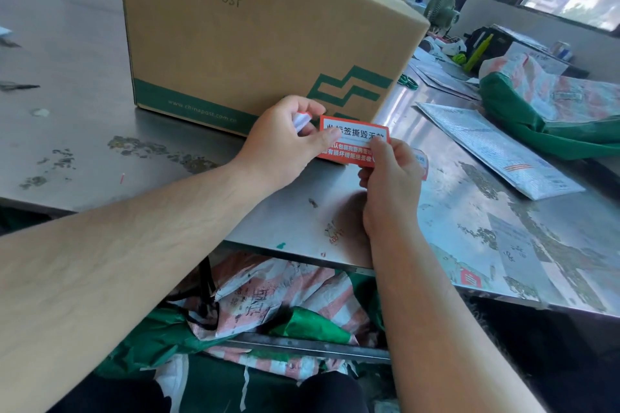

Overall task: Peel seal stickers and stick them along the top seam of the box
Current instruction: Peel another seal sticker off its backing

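table (100, 131): stained steel, bears the box.
box (261, 43): cardboard, upright, green print facing the person.
left hand (285, 141): pinches the sticker's left end; white scrap (302, 121) in its curled fingers.
right hand (391, 184): pinches the sticker's lower right edge.
sticker (355, 134): red, held before the box's near lower corner; long axis left to right, text upright, face toward the person.

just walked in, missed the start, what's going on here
A person holds a red seal sticker between both hands, the left hand pinching its left end and the right hand its lower edge. It is in front of the cardboard box on the metal table, not yet stuck on.
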